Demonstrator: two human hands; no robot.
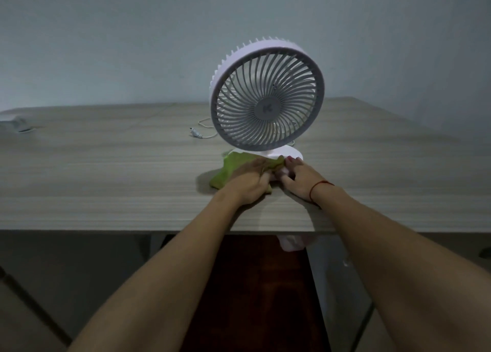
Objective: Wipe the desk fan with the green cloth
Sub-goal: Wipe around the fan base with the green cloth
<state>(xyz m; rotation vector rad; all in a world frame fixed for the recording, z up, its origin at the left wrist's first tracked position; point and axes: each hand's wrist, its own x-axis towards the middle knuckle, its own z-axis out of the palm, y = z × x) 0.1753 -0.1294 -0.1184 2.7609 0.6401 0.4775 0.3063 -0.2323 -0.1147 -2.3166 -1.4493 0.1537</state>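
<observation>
A white desk fan (267, 96) with a grey round grille stands upright on the wooden desk (106, 171), its head tilted slightly back. The green cloth (233, 168) lies bunched against the front left of the fan's white base (292, 153). My left hand (249, 181) presses down on the cloth, fingers gripping its folds. My right hand (297, 177), with a red string on the wrist, rests on the front of the base, fingers curled around its edge. Part of the base is hidden under cloth and hands.
A white cable with a plug (198, 133) loops on the desk behind and left of the fan. A pale object (16, 124) sits at the far left edge. A grey wall rises behind the desk. The desk's front edge (132, 225) runs under my forearms.
</observation>
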